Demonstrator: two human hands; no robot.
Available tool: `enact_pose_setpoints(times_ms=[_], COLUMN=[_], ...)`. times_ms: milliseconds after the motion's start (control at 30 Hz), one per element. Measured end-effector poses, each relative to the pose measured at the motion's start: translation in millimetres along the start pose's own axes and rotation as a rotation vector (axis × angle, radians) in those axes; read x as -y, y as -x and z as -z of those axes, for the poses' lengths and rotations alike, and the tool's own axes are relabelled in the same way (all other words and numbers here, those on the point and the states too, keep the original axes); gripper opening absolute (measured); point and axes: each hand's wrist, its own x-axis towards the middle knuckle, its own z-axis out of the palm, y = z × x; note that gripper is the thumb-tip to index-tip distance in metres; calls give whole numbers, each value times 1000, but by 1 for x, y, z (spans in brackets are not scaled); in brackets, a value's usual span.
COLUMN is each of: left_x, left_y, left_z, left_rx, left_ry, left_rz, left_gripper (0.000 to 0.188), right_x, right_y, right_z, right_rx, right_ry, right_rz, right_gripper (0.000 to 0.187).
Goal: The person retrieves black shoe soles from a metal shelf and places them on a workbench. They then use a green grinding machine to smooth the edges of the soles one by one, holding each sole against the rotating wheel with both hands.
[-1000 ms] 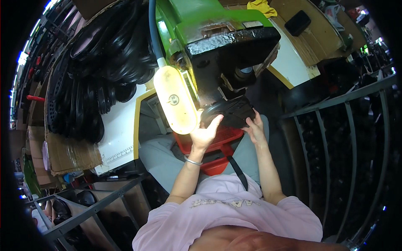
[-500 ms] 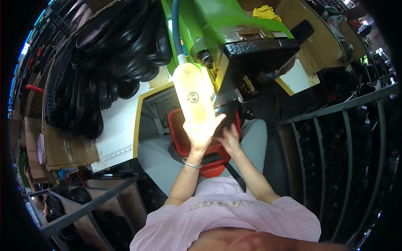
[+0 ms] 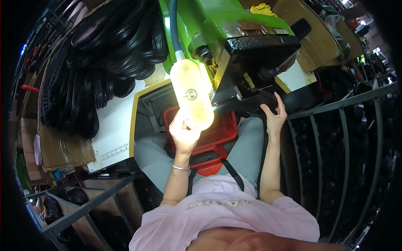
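1. Having thumb and fingers spread apart: bare right hand (image 3: 275,119), just beside a smooth flat black piece (image 3: 247,104); contact cannot be told.
2. Bare left hand (image 3: 183,136), fingers bent, partly hidden by a glowing yellow oval lamp (image 3: 192,96); whether it pinches anything cannot be told.
3. The black piece: beneath the black metal head (image 3: 259,46) of a green-painted machine (image 3: 226,16), mostly in shadow.
4. Handling, as judged: best steadied from both ends, fingertips clear of the head, lamp left unblocked.
5. Red plastic basket (image 3: 211,147), between pale grey trouser legs (image 3: 157,161).
6. Glossy black moulded pieces (image 3: 117,46), heaped beside the white tabletop (image 3: 115,129), at left.
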Motion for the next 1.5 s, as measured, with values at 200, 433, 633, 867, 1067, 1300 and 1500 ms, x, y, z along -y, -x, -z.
enact_pose_setpoints(times_ms=[200, 433, 633, 867, 1067, 1300, 1500], left_x=[-22, 6, 10, 2, 0, 13, 20], left_y=[-1, 6, 9, -7, -10, -1, -1], left_z=[12, 1, -42, -61, -60, -35, -29], left_rx=[-15, -49, -42, -128, -162, -179, -145], left_ry=[30, 226, 47, -198, -301, -240, 89], left_rz=[52, 55, -113, -179, -200, -97, -97], left_gripper=[31, 46, 42, 58, 72, 99, 81], right_x=[23, -54, -65, -59, -63, -64, -32], right_y=[-7, 40, 94, 125, 138, 114, 66], right_z=[-10, -83, -170, -202, -192, -126, -79], right_rx=[84, 356, 361, 367, 345, 156, -40], right_ry=[-187, -962, -944, -1377, -1359, -986, -743], right_rz=[37, -459, -429, -820, -892, -862, -676], right_gripper=[64, 66, 37, 49, 60, 66, 61])
